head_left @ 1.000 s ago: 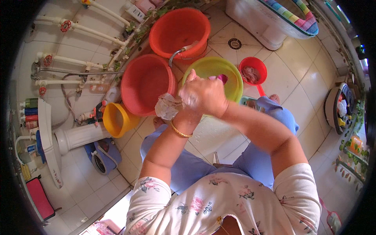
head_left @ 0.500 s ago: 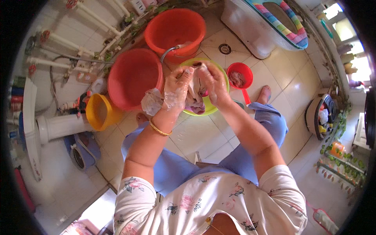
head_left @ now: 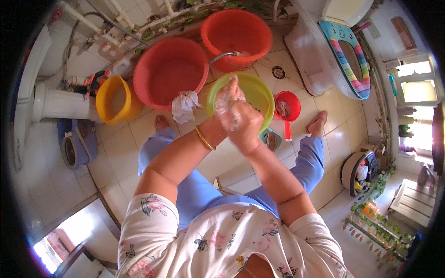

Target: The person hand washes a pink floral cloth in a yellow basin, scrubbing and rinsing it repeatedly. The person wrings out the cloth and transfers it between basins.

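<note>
Above the lime-green basin [head_left: 265,103], my hands are pressed together and smeared by motion. My left hand [head_left: 228,98], a gold bangle on its wrist, points away from me and shines wet. My right hand [head_left: 245,124] is closed against it from the near side. Between them is a pale, whitish blur; whether this is cloth or suds I cannot tell. To their left, a crumpled white cloth or thin bag [head_left: 185,107] hangs at the near rim of the red basin [head_left: 157,76].
An orange-red tub [head_left: 257,34] stands behind, with a hose at its rim. A red dipper [head_left: 288,132] holds wet cloth. Also around me are a yellow bucket [head_left: 104,99], a green dish [head_left: 270,139], a clear plastic tub [head_left: 310,69] and a floor drain [head_left: 278,72].
My hands have come together from a spread hold on a white and purple cloth, which no longer shows clearly. The view has shifted, so the surroundings sit differently.
</note>
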Tool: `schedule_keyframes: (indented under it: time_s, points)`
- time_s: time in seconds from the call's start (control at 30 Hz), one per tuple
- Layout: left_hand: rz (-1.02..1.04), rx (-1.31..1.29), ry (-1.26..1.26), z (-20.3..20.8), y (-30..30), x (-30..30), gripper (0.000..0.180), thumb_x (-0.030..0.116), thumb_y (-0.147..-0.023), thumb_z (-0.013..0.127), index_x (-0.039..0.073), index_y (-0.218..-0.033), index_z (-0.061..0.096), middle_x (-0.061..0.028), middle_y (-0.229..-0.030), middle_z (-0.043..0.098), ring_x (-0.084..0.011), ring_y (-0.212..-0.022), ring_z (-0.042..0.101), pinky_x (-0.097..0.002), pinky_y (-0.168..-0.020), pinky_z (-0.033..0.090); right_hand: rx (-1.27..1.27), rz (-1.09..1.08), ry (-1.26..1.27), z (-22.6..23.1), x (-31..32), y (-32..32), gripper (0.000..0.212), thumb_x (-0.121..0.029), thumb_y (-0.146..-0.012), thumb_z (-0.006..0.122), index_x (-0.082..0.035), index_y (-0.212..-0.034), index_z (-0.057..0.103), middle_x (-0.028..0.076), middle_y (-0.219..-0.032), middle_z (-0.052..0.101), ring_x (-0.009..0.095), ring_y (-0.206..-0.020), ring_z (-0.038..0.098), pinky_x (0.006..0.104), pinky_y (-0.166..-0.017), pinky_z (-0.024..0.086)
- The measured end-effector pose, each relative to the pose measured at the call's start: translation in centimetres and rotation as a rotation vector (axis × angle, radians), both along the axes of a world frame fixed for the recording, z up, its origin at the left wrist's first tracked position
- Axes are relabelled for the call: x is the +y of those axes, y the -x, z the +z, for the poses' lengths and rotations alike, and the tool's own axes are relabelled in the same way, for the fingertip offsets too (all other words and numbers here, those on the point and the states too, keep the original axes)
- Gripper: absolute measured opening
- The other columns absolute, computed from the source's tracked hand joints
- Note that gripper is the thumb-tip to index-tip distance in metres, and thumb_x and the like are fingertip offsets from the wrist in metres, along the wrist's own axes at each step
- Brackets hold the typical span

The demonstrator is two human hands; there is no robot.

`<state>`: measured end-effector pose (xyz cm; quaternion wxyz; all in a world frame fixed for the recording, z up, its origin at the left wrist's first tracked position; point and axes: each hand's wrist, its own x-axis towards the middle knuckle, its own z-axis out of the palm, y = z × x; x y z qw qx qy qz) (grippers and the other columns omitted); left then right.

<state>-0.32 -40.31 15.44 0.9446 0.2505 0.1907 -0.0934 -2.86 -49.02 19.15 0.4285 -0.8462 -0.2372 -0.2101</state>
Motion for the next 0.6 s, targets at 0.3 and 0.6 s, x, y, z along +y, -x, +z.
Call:
schedule_keyframes:
  time_s: [0.3,0.6]
  points:
    - [-0.079,0.136,-0.307,0.1,-0.2,-1.1,0.035,0.039,-0.094,0.050,0.017,-0.067,0.047,0.0054,-0.058,0.042,-0.0105,-0.048,0.041,-0.0271,-0.047,0.039,-0.129,-0.054,0.209,-2.2,-1.8,-1.5,0.015,-0.012,-0.068,0.068,-0.007,-0.067,0.055,0.012,-0.065,0.056,0.030,-0.055,0.056,0.0378,-0.049,0.044]
    - [-0.115,-0.088,-0.104,4.4,0.0,-0.9,0.015,0.019,-0.093,0.055,0.005,-0.089,0.057,-0.0033,-0.084,0.060,-0.0104,-0.075,0.059,-0.0272,-0.064,0.051,0.695,0.161,-0.209,1.3,-5.7,-3.6,0.050,-0.025,-0.077,0.070,-0.001,-0.118,0.056,0.011,-0.102,0.066,0.016,-0.094,0.061,0.0283,-0.082,0.047]
